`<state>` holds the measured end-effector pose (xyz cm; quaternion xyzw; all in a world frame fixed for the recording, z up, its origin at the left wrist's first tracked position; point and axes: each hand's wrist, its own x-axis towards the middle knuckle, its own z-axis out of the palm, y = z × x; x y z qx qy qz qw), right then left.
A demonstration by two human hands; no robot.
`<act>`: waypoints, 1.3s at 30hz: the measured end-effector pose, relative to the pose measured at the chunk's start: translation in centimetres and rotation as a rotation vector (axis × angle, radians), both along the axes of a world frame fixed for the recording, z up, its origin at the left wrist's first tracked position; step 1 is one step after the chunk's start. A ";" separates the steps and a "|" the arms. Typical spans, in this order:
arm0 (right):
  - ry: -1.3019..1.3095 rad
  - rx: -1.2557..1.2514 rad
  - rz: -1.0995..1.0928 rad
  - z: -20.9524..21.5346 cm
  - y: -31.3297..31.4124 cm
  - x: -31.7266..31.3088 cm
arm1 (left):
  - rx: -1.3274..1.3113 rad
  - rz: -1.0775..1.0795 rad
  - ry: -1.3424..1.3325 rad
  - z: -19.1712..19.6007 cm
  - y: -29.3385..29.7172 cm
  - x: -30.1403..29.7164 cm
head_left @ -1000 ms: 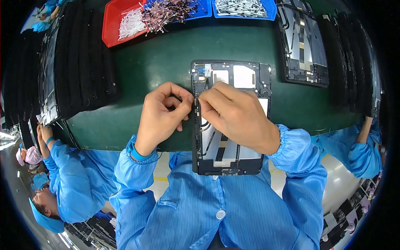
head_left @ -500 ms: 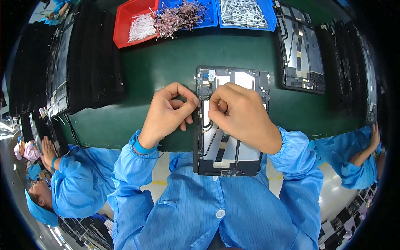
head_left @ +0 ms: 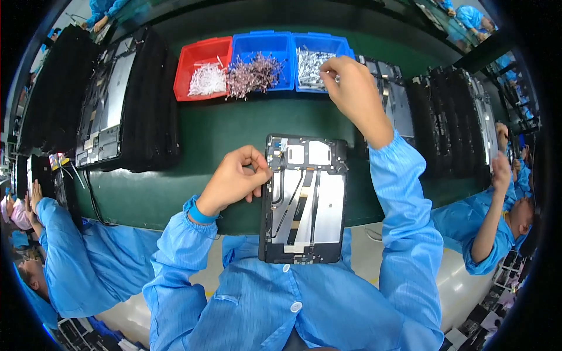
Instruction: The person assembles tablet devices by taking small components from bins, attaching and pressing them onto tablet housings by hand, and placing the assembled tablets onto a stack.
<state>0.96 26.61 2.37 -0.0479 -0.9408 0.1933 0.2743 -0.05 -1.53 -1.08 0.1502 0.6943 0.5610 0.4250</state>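
An opened tablet (head_left: 333, 205) lies in front of me, its inside showing a silver plate, black cables and small boards. It overhangs the table's near edge. At its left edge, near the upper corner, my left hand (head_left: 237, 182) is closed in a pinch; whatever the fingertips hold is hidden. My right hand (head_left: 354, 96) reaches over the right blue bin (head_left: 345, 47), thumb and forefinger bent together at the small silver-white parts (head_left: 310, 67) inside. Nothing I can name shows between those fingers.
Beside that bin stand a blue bin (head_left: 260, 44) with brownish thin cables (head_left: 254, 76) and a red bin (head_left: 182, 67) with white pieces (head_left: 208, 79). Stacks of opened tablets (head_left: 105, 111) flank the green table (head_left: 205, 128). Other people (head_left: 99, 251) in blue work on both sides.
My right hand has left the tablet and moved up and forward to the right blue bin. My left hand stays pinched at the tablet's left edge. The whole view has shifted.
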 end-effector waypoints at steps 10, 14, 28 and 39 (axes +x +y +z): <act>-0.269 0.235 0.104 -0.9 1.7 -3.4 | 0.086 0.074 -0.034 -0.1 -0.6 0.7; -0.203 0.243 0.079 -1.2 1.9 -2.7 | 0.110 0.078 -0.037 0.1 -0.2 0.6; -0.056 -0.190 0.391 1.8 -4.0 4.6 | 0.360 0.239 0.033 3.0 5.3 -2.0; 0.326 0.158 0.208 -0.1 2.4 -0.5 | 0.375 0.411 0.185 3.4 14.7 -5.4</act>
